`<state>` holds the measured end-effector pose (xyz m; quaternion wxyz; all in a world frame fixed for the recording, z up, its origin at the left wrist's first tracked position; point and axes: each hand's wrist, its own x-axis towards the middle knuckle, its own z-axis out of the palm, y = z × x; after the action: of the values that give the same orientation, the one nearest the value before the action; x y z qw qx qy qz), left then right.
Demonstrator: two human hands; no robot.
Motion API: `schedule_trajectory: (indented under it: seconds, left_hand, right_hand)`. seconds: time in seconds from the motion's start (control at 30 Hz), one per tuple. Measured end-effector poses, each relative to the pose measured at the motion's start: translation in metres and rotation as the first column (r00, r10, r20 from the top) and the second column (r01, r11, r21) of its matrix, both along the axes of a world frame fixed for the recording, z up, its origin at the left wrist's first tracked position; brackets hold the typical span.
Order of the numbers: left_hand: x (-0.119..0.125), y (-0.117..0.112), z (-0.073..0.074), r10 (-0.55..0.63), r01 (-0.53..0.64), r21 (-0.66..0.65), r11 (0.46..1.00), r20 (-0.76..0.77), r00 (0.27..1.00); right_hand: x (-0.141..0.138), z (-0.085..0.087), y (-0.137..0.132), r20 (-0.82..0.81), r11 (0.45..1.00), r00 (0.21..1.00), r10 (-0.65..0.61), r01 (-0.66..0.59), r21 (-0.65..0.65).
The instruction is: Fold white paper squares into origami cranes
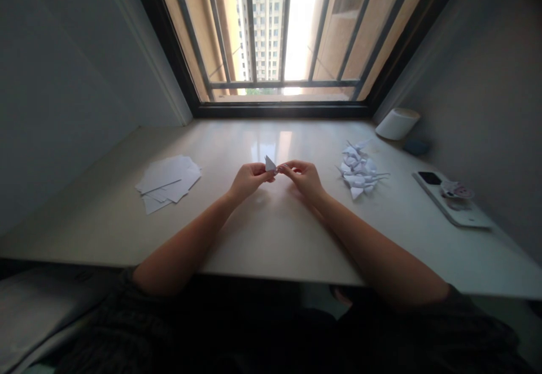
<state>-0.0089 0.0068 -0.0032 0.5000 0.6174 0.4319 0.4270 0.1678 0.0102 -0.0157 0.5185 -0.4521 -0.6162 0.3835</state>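
A small folded piece of white paper (270, 164) is held up between my two hands above the middle of the white table (271, 238). My left hand (249, 178) pinches it from the left, and a pointed flap rises above the fingers. From the other side, the fingertips of my right hand (304, 176) close on its right end. Fingers cover the lower part of the paper. To the right lies a pile of folded paper cranes (359, 170). A loose stack of white paper sheets (169, 179) rests on the left.
A white cup-like container (397, 124) leans near the right wall, with a dark bluish object (416, 147) beside it. A phone (453, 201) with a round grip on its back lies at the right. The barred window (279, 111) stands behind the table.
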Motion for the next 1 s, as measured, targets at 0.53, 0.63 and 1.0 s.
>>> schedule_trajectory:
  seconds: [0.53, 0.63, 1.0]
  left_hand:
    - [0.0014, -0.0003, -0.0020, -0.024, 0.039, 0.106, 0.994, -0.135, 0.991]
    - [0.0010, -0.0012, -0.0037, -0.003, 0.024, 0.134, 0.991, -0.161, 0.987]
    - [-0.0006, 0.0033, 0.0005, 0.188, -0.190, 0.236, 0.953, 0.030, 0.982]
  right_hand:
    - [-0.0020, 0.0001, -0.0012, -0.023, 0.997, 0.997, 0.072, -0.073, -0.022]
    - [-0.0029, 0.0003, -0.0024, -0.034, 0.995, 0.996, 0.081, -0.083, -0.051]
    - [-0.0034, -0.0079, 0.0010, -0.054, 0.992, 0.994, 0.099, -0.103, -0.077]
